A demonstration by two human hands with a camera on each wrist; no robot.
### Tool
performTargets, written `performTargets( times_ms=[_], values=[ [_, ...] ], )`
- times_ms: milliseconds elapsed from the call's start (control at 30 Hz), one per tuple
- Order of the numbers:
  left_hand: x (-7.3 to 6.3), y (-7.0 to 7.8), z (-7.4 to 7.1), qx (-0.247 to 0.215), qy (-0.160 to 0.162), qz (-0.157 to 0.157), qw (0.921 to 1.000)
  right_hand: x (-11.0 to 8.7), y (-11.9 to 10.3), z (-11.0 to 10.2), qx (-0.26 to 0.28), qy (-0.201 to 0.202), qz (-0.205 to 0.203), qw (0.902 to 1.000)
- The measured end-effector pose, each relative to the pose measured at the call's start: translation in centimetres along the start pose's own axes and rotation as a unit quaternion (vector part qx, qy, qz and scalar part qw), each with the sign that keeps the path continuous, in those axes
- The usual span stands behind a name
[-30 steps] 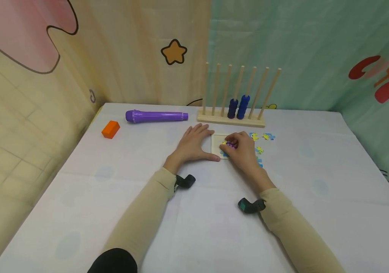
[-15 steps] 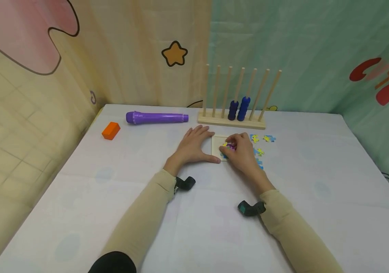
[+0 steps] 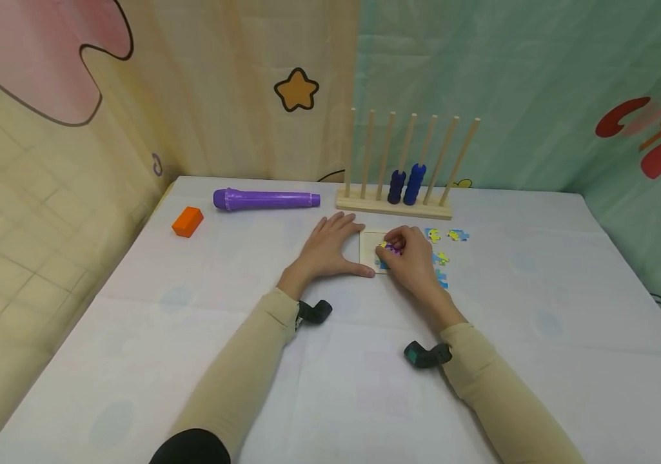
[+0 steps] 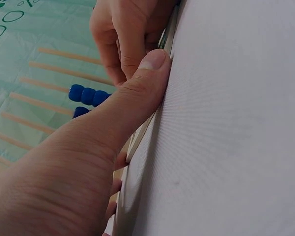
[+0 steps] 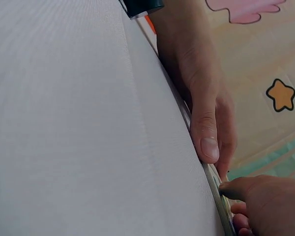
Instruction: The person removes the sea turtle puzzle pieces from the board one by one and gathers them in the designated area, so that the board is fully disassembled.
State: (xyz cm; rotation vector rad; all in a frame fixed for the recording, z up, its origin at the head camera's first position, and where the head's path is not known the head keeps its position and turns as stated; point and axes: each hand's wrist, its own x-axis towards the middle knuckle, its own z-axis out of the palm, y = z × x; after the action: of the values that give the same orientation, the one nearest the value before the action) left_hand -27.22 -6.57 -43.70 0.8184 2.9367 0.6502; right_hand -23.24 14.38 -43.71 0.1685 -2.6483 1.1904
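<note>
You have two hands (image 3: 327, 249) at one puzzle board (image 3: 367, 248). Right of it, count at least four loose puzzle pieces (image 3: 440, 258); too small for you to tally exactly. Pieces by your right hand (image 3: 414, 259): partly hidden, uncountable. Also before you: one purple microphone (image 3: 266, 200), one orange block (image 3: 187, 222), one rack (image 3: 359, 203), seven pegs (image 3: 460, 161), two blue bead stacks (image 3: 414, 185), two wrist cameras (image 3: 315, 312).

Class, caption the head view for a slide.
Left hand at a puzzle board, right hand over it, loose pieces alongside.
</note>
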Motion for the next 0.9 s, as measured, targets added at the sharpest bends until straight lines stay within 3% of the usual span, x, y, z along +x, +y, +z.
performTargets(
  times_ms=[333, 567, 900],
  values=[
    [0.24, 0.02, 0.08, 0.003, -0.004, 0.001, 1.0, 0.22, 0.07, -0.04, -0.038, -0.012, -0.004, 0.9992],
    [0.16, 0.03, -0.28, 0.003, -0.004, -0.001, 1.0, 0.44, -0.32, 0.0, -0.019, -0.025, 0.001, 0.9995],
    [0.03, 0.12, -0.13, -0.005, -0.004, -0.002, 1.0, 0.17, 0.12, 0.15, 0.031, 0.019, -0.005, 0.9993]
  ],
)
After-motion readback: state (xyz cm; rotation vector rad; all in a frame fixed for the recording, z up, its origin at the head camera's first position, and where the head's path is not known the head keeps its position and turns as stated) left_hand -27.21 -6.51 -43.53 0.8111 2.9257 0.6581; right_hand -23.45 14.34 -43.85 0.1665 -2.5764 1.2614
